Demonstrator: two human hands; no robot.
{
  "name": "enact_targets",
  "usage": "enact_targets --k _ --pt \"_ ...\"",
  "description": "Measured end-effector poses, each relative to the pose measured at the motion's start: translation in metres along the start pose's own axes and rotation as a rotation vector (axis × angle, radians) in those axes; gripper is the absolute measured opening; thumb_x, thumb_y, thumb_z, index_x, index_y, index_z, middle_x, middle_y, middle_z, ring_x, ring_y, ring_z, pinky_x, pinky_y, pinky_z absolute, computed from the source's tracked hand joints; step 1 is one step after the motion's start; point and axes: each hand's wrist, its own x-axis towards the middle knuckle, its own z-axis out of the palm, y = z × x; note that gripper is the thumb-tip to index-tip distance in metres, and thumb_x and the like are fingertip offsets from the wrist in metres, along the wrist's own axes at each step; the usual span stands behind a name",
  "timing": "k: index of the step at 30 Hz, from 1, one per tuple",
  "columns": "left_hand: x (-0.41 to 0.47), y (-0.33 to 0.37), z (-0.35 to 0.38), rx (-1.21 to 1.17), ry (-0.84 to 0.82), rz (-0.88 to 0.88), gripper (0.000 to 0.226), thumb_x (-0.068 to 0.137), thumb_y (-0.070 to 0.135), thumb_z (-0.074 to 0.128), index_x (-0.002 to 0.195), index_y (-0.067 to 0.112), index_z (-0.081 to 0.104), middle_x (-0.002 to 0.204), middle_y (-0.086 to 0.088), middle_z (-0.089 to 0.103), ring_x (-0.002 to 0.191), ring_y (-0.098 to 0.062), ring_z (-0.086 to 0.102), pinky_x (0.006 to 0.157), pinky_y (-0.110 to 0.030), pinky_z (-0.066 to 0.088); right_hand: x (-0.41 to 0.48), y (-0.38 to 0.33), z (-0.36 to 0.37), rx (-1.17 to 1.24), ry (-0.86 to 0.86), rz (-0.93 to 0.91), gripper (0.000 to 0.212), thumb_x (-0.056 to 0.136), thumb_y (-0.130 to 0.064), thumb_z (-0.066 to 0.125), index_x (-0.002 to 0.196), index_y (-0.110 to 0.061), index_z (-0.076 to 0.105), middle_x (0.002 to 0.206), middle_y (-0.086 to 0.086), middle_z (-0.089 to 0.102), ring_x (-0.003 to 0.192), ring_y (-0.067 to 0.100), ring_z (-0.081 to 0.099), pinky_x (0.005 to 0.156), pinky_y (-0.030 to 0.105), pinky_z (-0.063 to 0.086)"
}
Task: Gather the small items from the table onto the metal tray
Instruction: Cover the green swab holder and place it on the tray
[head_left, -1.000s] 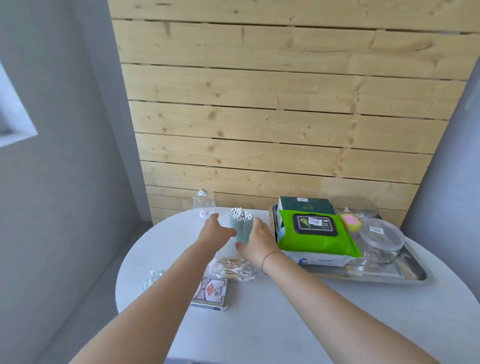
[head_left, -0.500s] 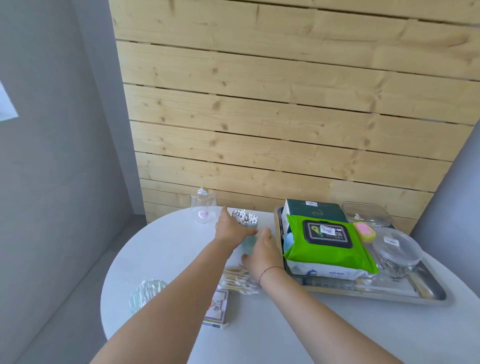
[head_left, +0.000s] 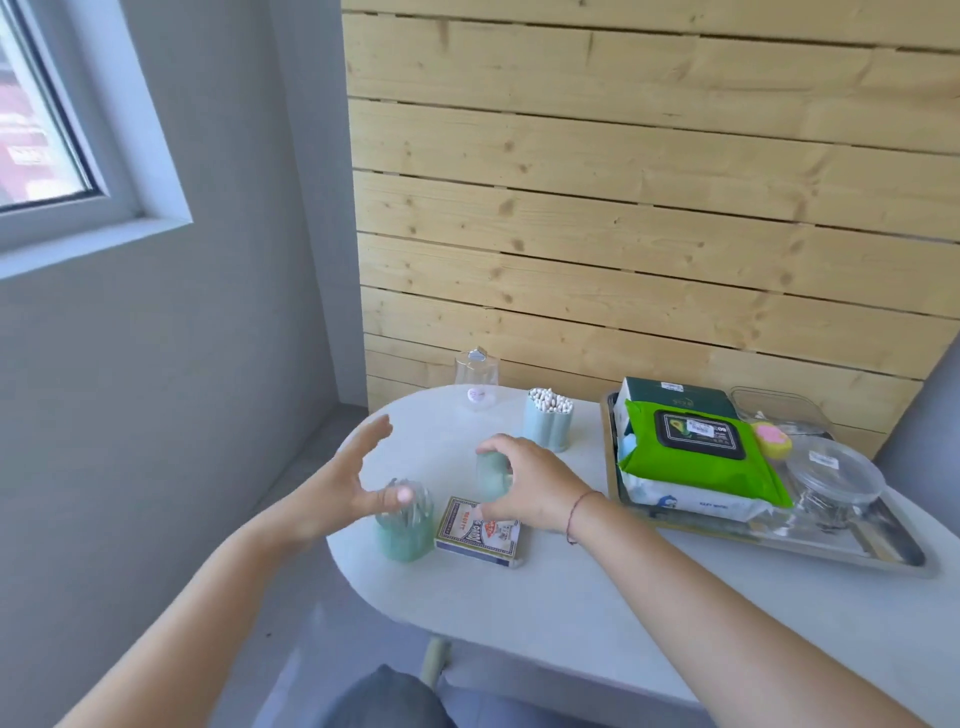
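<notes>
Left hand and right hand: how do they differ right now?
The left hand is open, fingers spread, holding nothing; right hand grips a small pale green container. The left hand is by the green cup; right hand is above the card box. Both are over the table, short of the metal tray.

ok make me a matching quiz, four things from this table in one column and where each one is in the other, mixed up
1 cotton swab holder
2 green wipes pack
3 card box
4 small pale green container

A on the metal tray
B gripped by the right hand
C lying flat on the table
D standing upright on the table, left of the tray

Pairs: 1-D, 2-A, 3-C, 4-B
</notes>
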Motion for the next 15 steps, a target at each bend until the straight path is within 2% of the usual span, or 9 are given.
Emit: enact_targets --k 3,5,7,8,10,12,15 --pt "-0.011 -0.03 0.011 -0.059 -0.091 -0.091 0.146 0.04 0.064 0.084 0.149 0.03 -0.007 0.155 0.014 0.015 0.145 -0.007 0.013 0.115 -0.027 0.016 0.0 -0.014 0.014 -0.052 -0.096 -0.024 0.075 0.068 -0.03 0.079 0.133 -0.023 0.043 0.13 0.007 0.043 0.12 0.021 0.047 0.096 0.027 0.038" --pt "-0.013 -0.042 0.02 -0.1 -0.089 -0.137 0.138 0.056 0.036 0.089 0.149 0.028 -0.012 0.15 0.016 0.019 0.14 -0.006 0.021 0.108 -0.022 0.021 0.001 -0.025 0.023 -0.084 -0.11 -0.043 0.074 0.069 -0.032 0.078 0.133 -0.021 0.041 0.131 0.006 0.043 0.123 0.021 0.045 0.097 0.029 0.037" --pt "-0.012 -0.047 0.028 -0.087 -0.019 -0.135 0.121 0.064 0.021 0.086 0.15 0.026 0.001 0.143 0.015 0.032 0.132 -0.006 0.035 0.106 -0.023 0.03 0.002 -0.035 0.031 -0.087 -0.096 -0.061 0.073 0.07 -0.032 0.078 0.131 -0.019 0.039 0.132 0.005 0.044 0.121 0.021 0.045 0.095 0.029 0.037" --pt "-0.009 -0.048 0.031 -0.068 0.031 -0.109 0.107 0.064 0.023 0.085 0.148 0.026 0.018 0.139 0.011 0.044 0.126 -0.009 0.046 0.105 -0.027 0.037 0.003 -0.037 0.033 -0.069 -0.085 -0.065 0.072 0.07 -0.031 0.077 0.129 -0.018 0.039 0.131 0.004 0.044 0.118 0.02 0.046 0.092 0.029 0.038" --pt "-0.008 -0.049 0.033 -0.065 0.099 -0.038 0.072 0.064 0.026 0.083 0.127 0.027 0.049 0.117 0.006 0.066 0.109 -0.013 0.062 0.098 -0.036 0.049 0.005 -0.044 0.036 -0.023 -0.073 -0.068 0.068 0.071 -0.031 0.077 0.126 -0.018 0.039 0.122 0.001 0.047 0.106 0.018 0.047 0.084 0.028 0.038" --pt "-0.009 -0.05 0.035 -0.077 0.12 0.004 0.052 0.067 0.024 0.081 0.113 0.029 0.058 0.107 0.002 0.07 0.101 -0.017 0.065 0.093 -0.036 0.051 0.006 -0.047 0.037 -0.011 -0.046 -0.082 0.065 0.071 -0.031 0.076 0.123 -0.019 0.04 0.112 -0.003 0.047 0.098 0.017 0.047 0.08 0.028 0.037" --pt "-0.008 -0.05 0.038 -0.081 0.121 0.037 0.049 0.069 0.02 0.08 0.113 0.029 0.057 0.106 0.002 0.07 0.099 -0.016 0.065 0.089 -0.031 0.051 0.009 -0.051 0.035 -0.054 -0.02 -0.122 0.064 0.071 -0.031 0.076 0.125 -0.023 0.042 0.119 -0.001 0.05 0.104 0.017 0.049 0.087 0.029 0.041"
